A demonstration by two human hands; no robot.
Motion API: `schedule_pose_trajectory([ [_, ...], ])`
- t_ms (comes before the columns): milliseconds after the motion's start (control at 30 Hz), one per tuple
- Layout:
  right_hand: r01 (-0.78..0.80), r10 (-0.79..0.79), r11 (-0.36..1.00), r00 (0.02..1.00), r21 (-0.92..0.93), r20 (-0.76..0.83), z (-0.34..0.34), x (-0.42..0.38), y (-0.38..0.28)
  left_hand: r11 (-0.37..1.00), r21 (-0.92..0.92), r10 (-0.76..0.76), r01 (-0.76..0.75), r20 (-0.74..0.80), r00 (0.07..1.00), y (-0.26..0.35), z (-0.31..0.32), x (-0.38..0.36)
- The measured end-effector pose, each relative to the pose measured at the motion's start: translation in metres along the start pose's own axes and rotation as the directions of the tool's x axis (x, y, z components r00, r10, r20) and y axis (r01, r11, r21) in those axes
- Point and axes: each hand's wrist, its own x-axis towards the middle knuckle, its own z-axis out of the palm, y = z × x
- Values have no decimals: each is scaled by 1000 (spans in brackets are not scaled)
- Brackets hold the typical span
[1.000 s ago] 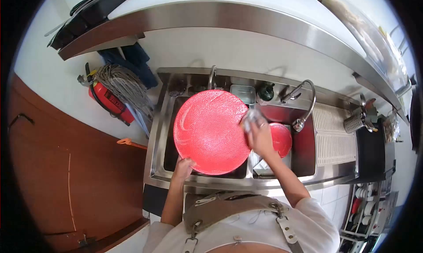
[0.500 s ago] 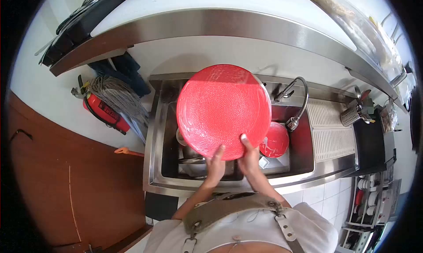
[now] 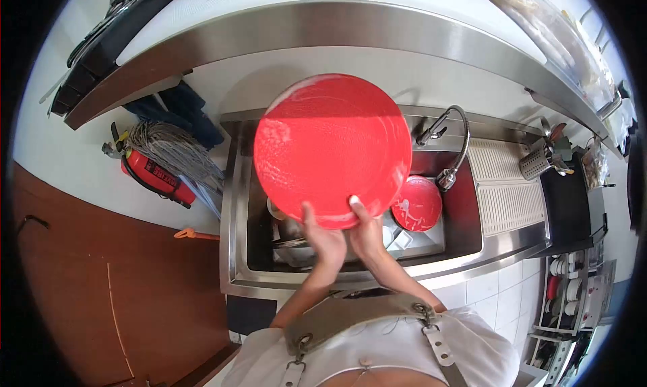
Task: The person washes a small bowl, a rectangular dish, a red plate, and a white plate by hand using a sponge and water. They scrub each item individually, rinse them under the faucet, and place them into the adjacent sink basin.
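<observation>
A large round red plate [image 3: 333, 148] is held up over the sink, its wide face toward me, with whitish streaks on its surface. My left hand [image 3: 323, 240] grips its lower edge, the thumb on the face. Just to the right, my right hand [image 3: 368, 235] holds the same edge, thumb also on the face. The fingers behind the plate are hidden. A smaller red dish [image 3: 418, 204] with white suds sits in the right basin, next to some small white items [image 3: 402, 239]. Dishes [image 3: 294, 251] lie in the left basin, partly covered by the plate and my left hand.
A curved faucet [image 3: 464, 141] stands behind the right basin. Right of it are a ribbed drainboard [image 3: 509, 185] and a metal utensil holder [image 3: 536, 162]. A steel shelf [image 3: 323, 33] crosses above. A fire extinguisher [image 3: 155, 178] and a mop [image 3: 168, 148] are at left.
The large plate and both hands have moved slightly up and left in view, and the plate's tilt has changed. More of the right basin's dish and white items shows.
</observation>
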Motion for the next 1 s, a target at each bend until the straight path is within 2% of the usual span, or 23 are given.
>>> schedule_pose_trajectory([
  [33,-51,51,998,999,40,4,0,6,-4,1000,0,-4,4,-3,1000,-4,-9,1],
  [67,-53,53,998,999,34,4,-3,15,-14,999,1,-44,44,70,997,-10,-23,7],
  [100,-134,137,989,989,-62,55,-11,28,-29,997,5,-82,82,144,986,-11,-32,11],
  [133,-204,221,966,970,-158,98,-19,40,-44,997,5,-81,81,145,986,2,-33,19],
  [200,-266,319,911,939,-315,128,-38,64,-75,982,88,-183,166,254,950,37,-33,47],
  [233,-242,318,898,934,-368,161,-41,73,-84,982,89,-185,168,253,950,42,-34,56],
  [300,-222,325,879,926,-422,190,-45,76,-86,902,415,-175,117,103,979,43,-40,67],
  [333,-251,298,932,942,-262,156,-46,76,-82,903,414,-173,117,101,980,38,-42,63],
  [367,-262,272,961,955,-90,119,-46,76,-76,929,362,-106,71,76,992,29,-43,56],
  [400,-257,266,963,957,-86,120,-45,71,-70,950,311,-41,23,51,998,20,-42,48],
  [467,-261,218,944,953,203,213,-50,47,-50,966,257,-25,23,6,1000,10,-38,33],
  [600,-485,416,859,848,164,328,-72,12,-5,964,241,-115,113,-4,993,10,-45,23],
  [667,-522,444,833,827,181,344,-75,8,4,921,353,-227,166,136,964,17,-52,26],
  [733,-539,455,819,818,195,352,-75,7,7,914,362,-251,183,152,956,15,-54,24],
  [833,-543,459,814,819,208,346,-79,6,12,908,353,-276,228,92,957,10,-49,18],
  [900,-540,454,813,822,218,343,-81,6,14,926,332,-242,181,155,958,19,-45,22],
  [1000,-522,460,833,838,185,293,-91,6,8,895,409,-255,177,144,956,30,-57,32],
])
